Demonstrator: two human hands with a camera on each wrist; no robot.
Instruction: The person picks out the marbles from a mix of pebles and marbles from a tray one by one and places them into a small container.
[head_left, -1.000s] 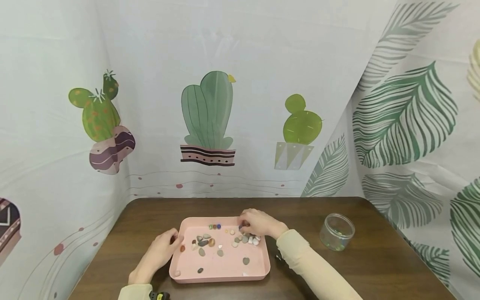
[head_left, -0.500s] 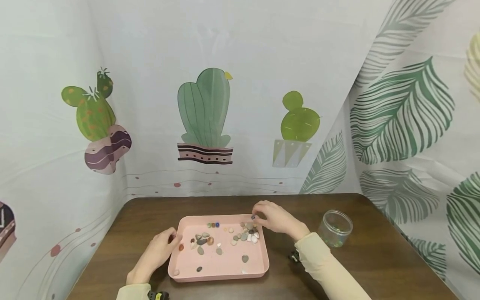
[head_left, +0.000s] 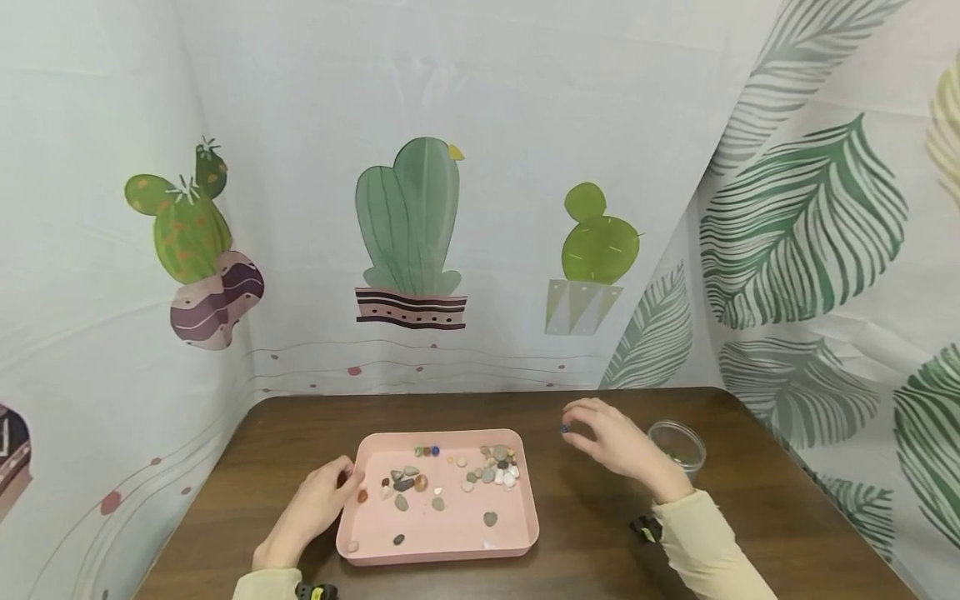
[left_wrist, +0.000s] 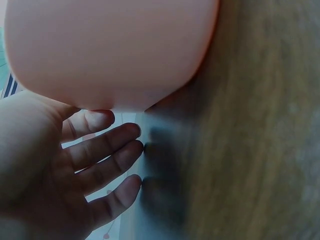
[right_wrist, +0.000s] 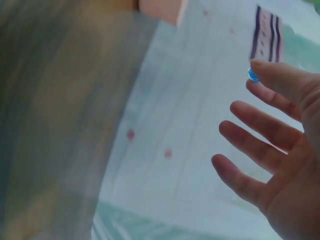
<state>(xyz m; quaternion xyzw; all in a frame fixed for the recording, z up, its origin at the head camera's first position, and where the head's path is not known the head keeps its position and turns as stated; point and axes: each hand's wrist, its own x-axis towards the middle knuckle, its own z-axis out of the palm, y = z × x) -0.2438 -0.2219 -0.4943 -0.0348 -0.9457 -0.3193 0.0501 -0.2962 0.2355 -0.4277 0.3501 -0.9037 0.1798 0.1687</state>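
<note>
My right hand (head_left: pixel 618 440) pinches a small blue marble (right_wrist: pixel 253 75) between thumb and forefinger, in the air right of the tray. Its other fingers are spread apart in the right wrist view. My left hand (head_left: pixel 318 504) holds the left rim of the pink tray (head_left: pixel 442 553), the thumb over the edge and the forefinger against the outer wall in the left wrist view. Several pebbles (head_left: pixel 405 483) lie scattered in the tray, with a cluster of grey and white stones (head_left: pixel 502 467) at its right. Green, brown and blue marbles (head_left: pixel 427 451) sit in a row near its back wall.
A clear round container (head_left: pixel 677 442) stands at the right, partly hidden by my right hand and arm. Some green pieces show inside it. The brown wooden table (head_left: pixel 315 417) ends against a patterned cloth backdrop (head_left: pixel 510 250).
The right hand has lifted the blue marble out of the tray's back right corner and carried it right, toward the container. The left hand stays at the tray rim.
</note>
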